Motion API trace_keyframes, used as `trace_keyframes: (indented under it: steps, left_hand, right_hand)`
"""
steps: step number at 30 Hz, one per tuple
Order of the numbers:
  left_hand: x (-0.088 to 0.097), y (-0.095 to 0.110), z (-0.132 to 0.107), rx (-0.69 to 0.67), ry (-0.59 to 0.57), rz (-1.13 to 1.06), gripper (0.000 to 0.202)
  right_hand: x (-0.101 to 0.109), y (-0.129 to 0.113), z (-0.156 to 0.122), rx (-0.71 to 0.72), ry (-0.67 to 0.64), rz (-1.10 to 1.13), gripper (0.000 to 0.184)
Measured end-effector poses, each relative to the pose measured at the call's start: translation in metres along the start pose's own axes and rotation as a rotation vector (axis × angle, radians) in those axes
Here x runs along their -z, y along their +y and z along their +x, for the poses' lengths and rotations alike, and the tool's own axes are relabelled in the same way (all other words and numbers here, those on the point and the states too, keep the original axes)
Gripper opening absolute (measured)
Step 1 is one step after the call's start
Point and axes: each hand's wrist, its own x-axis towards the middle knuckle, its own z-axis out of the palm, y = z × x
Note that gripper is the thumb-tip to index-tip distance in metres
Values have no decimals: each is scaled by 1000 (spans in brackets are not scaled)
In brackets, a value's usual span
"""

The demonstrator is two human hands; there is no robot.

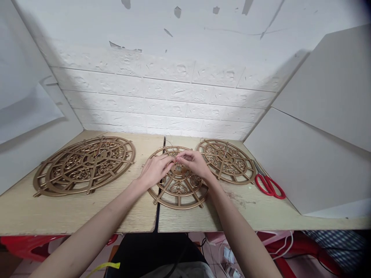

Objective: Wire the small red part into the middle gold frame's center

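Observation:
A round gold openwork disc point(177, 188) lies flat on the wooden table point(72, 210), straddling the seam between two boards. My left hand point(155, 169) and my right hand point(194, 162) meet over its centre, fingertips pinched together on something small; thin wire strands show above the disc's far rim. What the fingers grip is too small to make out.
A larger stack of gold discs point(85, 164) lies at the left, another gold disc point(226, 160) at the right. Red-handled scissors point(269, 185) rest by the right panel point(307, 170). A white brick wall stands behind; panels flank both sides.

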Motion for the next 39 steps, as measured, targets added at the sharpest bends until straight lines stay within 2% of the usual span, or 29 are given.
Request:
trace_keyframes:
  steps: [12, 22, 39]
  left_hand:
    - [-2, -1, 0, 13, -30, 20, 28]
    - [-2, -1, 1, -32, -51, 7, 25]
    - [-2, 0, 1, -19, -64, 67, 27]
  right_hand:
    - [2, -6, -1, 33, -9, -81, 19]
    - [4, -5, 1, 114, 14, -202, 13]
    - [4, -4, 0, 109, -2, -254, 11]
